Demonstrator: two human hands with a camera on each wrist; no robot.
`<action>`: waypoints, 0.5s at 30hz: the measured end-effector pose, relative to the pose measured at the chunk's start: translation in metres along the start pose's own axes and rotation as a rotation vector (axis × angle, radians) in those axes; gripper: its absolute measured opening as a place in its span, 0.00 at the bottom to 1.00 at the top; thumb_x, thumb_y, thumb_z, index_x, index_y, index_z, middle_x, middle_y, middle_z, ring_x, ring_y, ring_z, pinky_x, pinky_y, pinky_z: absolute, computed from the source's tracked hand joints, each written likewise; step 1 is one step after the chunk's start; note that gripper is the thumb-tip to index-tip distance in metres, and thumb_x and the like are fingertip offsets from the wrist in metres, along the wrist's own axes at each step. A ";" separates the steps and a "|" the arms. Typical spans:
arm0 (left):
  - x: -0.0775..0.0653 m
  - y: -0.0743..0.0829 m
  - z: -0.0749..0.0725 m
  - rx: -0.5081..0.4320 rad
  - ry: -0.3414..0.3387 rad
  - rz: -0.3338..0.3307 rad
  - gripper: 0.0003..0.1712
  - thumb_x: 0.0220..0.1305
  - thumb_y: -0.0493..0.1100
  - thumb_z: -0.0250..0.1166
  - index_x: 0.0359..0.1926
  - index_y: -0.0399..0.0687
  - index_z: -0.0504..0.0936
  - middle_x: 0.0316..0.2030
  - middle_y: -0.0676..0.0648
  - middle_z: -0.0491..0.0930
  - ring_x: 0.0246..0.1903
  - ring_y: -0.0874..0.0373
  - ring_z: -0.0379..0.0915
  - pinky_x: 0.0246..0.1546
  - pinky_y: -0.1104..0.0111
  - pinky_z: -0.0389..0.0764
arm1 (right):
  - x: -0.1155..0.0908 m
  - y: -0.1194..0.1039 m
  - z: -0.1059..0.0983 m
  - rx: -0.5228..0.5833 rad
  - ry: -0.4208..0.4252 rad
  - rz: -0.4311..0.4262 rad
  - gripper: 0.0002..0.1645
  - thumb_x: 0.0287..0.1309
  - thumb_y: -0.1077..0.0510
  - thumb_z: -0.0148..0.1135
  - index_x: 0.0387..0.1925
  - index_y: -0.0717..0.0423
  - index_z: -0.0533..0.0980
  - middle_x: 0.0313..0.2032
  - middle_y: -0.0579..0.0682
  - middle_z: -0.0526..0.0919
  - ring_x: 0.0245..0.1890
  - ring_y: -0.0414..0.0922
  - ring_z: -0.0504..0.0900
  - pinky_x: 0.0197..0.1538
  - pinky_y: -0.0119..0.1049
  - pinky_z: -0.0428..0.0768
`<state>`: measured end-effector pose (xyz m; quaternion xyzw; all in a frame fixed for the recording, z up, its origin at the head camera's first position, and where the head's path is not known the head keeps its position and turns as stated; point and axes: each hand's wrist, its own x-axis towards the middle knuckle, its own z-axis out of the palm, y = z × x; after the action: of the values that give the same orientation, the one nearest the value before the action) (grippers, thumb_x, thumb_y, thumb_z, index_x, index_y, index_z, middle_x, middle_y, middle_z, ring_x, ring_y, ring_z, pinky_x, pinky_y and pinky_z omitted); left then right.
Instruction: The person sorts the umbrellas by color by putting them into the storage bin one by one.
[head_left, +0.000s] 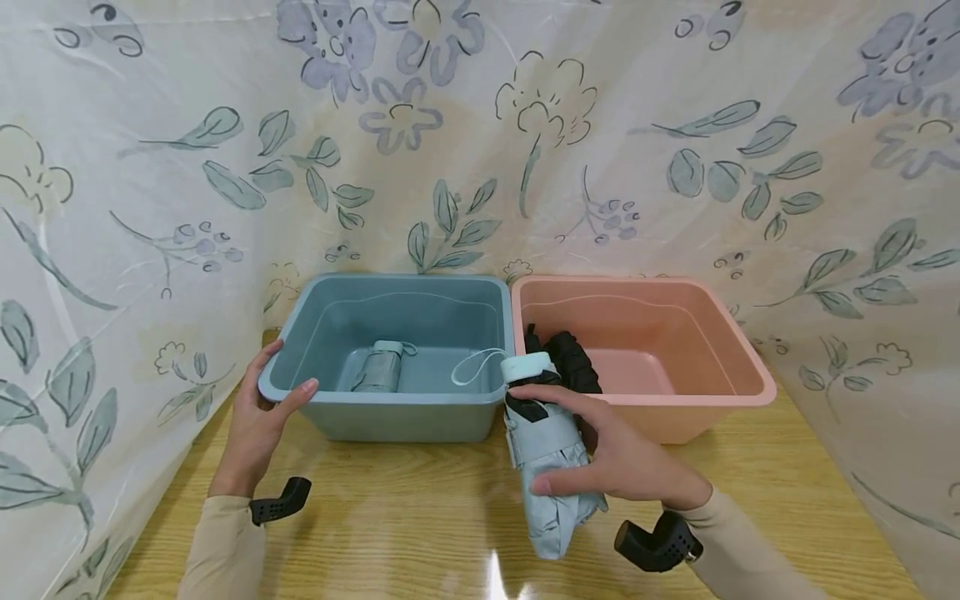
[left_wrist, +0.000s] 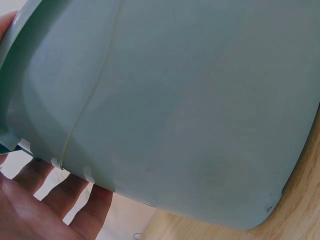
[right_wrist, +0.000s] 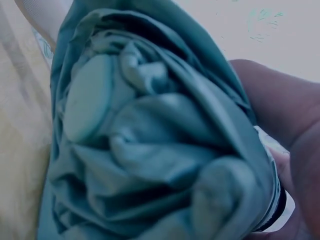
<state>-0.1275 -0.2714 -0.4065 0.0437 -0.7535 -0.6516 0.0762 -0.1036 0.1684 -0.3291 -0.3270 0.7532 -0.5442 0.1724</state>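
My right hand (head_left: 626, 458) grips a folded light-blue umbrella (head_left: 551, 483), held in front of where the two bins meet. Its pale handle (head_left: 527, 367) points away from me, and a white wrist loop hangs over the blue bin's corner. In the right wrist view the bunched fabric (right_wrist: 150, 130) of the umbrella fills most of the picture. At the blue bin (head_left: 412, 417), my left hand (head_left: 258, 404) holds the left end by its rim, thumb on top. The left wrist view shows fingers (left_wrist: 95, 210) against the bin's outer wall (left_wrist: 200, 110).
A smaller grey-blue folded umbrella (head_left: 380, 368) lies inside the blue bin. The pink bin (head_left: 675, 421) stands to its right, with a black folded umbrella (head_left: 572, 362) at its left end. Both bins are on a wooden table (head_left: 405, 508), before a floral curtain (head_left: 465, 167).
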 end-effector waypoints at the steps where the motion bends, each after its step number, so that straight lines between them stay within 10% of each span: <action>1: 0.000 0.000 -0.001 0.002 0.000 -0.002 0.48 0.70 0.43 0.67 0.80 0.65 0.49 0.77 0.41 0.48 0.72 0.40 0.50 0.50 0.83 0.69 | 0.002 -0.002 -0.003 -0.018 0.011 -0.002 0.48 0.55 0.60 0.77 0.74 0.38 0.65 0.59 0.50 0.75 0.49 0.50 0.80 0.51 0.42 0.80; 15: -0.002 0.000 -0.006 -0.005 -0.023 0.012 0.48 0.70 0.43 0.67 0.80 0.65 0.49 0.77 0.40 0.48 0.72 0.40 0.50 0.49 0.83 0.69 | 0.091 -0.033 -0.012 0.043 0.082 0.057 0.47 0.55 0.54 0.78 0.72 0.29 0.66 0.62 0.49 0.71 0.55 0.53 0.77 0.52 0.50 0.80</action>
<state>-0.1248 -0.2769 -0.4061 0.0316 -0.7529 -0.6535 0.0715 -0.1672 0.1088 -0.2856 -0.2794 0.7567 -0.5679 0.1638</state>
